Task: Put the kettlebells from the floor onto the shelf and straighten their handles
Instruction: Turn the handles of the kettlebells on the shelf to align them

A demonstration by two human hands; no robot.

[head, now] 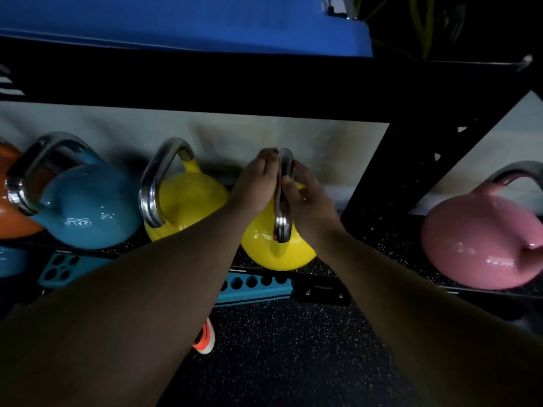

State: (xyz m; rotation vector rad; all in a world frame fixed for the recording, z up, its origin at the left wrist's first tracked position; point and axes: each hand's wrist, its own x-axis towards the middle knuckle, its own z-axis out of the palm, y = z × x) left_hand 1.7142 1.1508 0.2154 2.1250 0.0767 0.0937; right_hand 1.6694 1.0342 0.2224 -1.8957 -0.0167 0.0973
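Note:
A yellow kettlebell [277, 254] stands on the low shelf [382, 245] at the middle, its steel handle edge-on toward me. My left hand [255, 183] presses the handle's left side and my right hand [308, 201] wraps its right side, so both grip the same handle. To its left on the shelf stand a second yellow kettlebell [188, 198], a blue kettlebell [88, 207] and part of an orange kettlebell [11, 215]; their handles are turned at an angle. A pink kettlebell [482, 242] sits in the bay to the right.
A black upright post [390, 177] divides the two bays. A black beam [264, 86] and a blue pad [182, 22] lie above. Below the shelf is a blue perforated bar [252, 286], speckled black flooring [293, 362] and an orange shoe [204, 339].

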